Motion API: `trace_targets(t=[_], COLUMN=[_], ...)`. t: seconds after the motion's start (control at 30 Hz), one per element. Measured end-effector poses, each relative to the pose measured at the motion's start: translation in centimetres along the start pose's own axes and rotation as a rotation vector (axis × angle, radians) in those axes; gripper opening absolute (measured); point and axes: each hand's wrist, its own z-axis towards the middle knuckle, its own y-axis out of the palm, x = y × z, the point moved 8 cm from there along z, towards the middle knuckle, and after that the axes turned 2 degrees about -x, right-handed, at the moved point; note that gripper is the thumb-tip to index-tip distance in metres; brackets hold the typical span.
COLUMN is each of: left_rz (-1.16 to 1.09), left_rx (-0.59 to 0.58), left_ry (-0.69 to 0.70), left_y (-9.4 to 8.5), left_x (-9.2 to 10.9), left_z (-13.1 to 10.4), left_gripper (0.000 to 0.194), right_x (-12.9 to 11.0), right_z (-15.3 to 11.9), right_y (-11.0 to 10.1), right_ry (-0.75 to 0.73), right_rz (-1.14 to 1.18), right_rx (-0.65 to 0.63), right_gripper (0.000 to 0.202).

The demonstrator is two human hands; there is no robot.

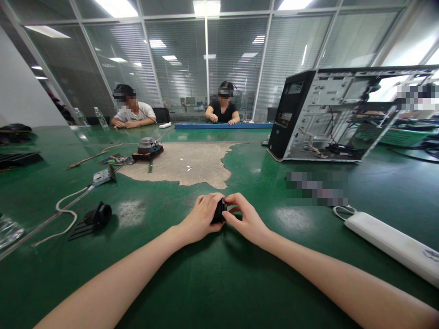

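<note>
A small black boxy part (218, 213) is held between my two hands over the green table (240, 283), close to its surface. My left hand (202, 214) wraps round it from the left, fingers over its top and the thumb low at the near side. On the other side my right hand (245, 217) pinches its right edge between thumb and fingers. Most of the part is covered by the left fingers, so its exact kind cannot be made out. Left of my hands lies a black plastic piece (94, 219) with a round opening and flat slats.
An opened computer case (322, 116) stands at the right, near a white power strip (391, 244). A bare patch (192, 160) in the table covering holds a cooling fan (147, 148) and circuit boards. A metal bracket (104, 175) lies left. Two people sit across the table.
</note>
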Motion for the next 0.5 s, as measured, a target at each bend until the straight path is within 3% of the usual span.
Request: trace_targets(t=[0.37,0.5], left_rz=[-0.003,-0.004], left_rx=[-0.004,-0.005], left_ry=[-0.003,-0.001], left_y=[0.0,0.0], left_x=[-0.1,-0.1], left_z=[0.0,0.0], left_gripper=[0.061,0.061], right_x=[1.1,0.8], right_z=[0.0,-0.1], right_y=[0.6,0.5], right_ry=[0.109,0.077], right_rz=[0.072,0.019], right_rx=[-0.051,-0.056], right_gripper=[0.02,0.021])
